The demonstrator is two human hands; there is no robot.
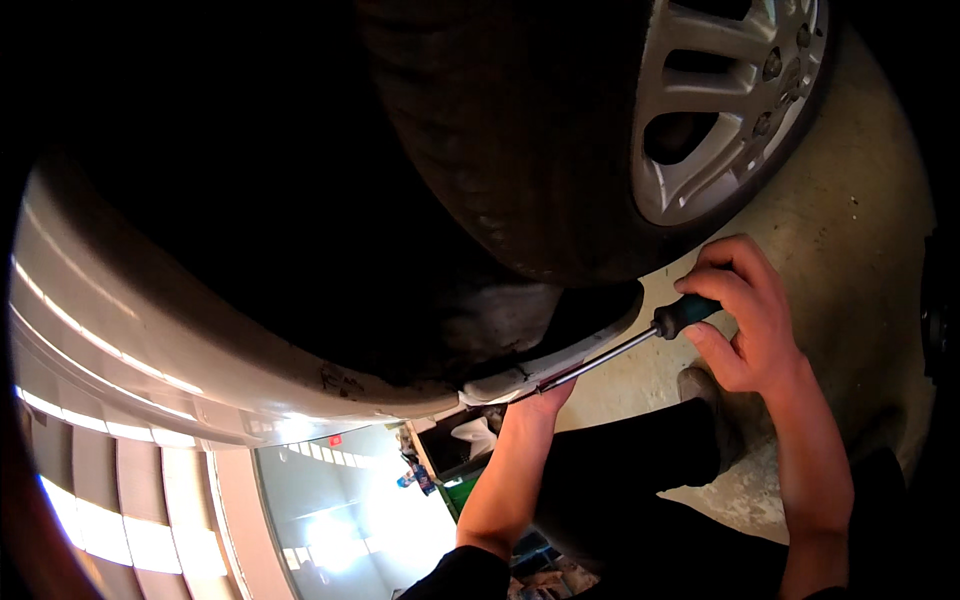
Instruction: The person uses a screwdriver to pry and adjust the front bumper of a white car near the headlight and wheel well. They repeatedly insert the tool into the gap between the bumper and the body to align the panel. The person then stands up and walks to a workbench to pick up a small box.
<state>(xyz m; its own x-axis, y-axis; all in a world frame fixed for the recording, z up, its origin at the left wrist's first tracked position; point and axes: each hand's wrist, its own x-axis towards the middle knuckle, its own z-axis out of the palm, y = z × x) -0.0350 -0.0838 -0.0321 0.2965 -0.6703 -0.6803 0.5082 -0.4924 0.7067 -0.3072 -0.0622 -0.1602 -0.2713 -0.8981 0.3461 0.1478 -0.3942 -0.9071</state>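
Note:
My right hand (735, 310) is closed around the dark green and black handle (685, 312) of a screwdriver, whose long metal shaft (620, 350) runs down-left to a pale plastic trim piece (505, 380) at the lower edge of a silver car's wheel arch (200, 330). The tip lies at or beside that trim; exact contact is unclear. My left hand (540, 400) reaches up from below to the same trim, close to the screwdriver tip, with its fingers mostly hidden behind it.
A tyre with a silver alloy wheel (690, 190) hangs above my hands. My dark-clad legs and a shoe (700, 390) are over the concrete floor (850, 230). A dark bin (445, 440) with assorted items stands beyond my left arm, near a brightly lit area.

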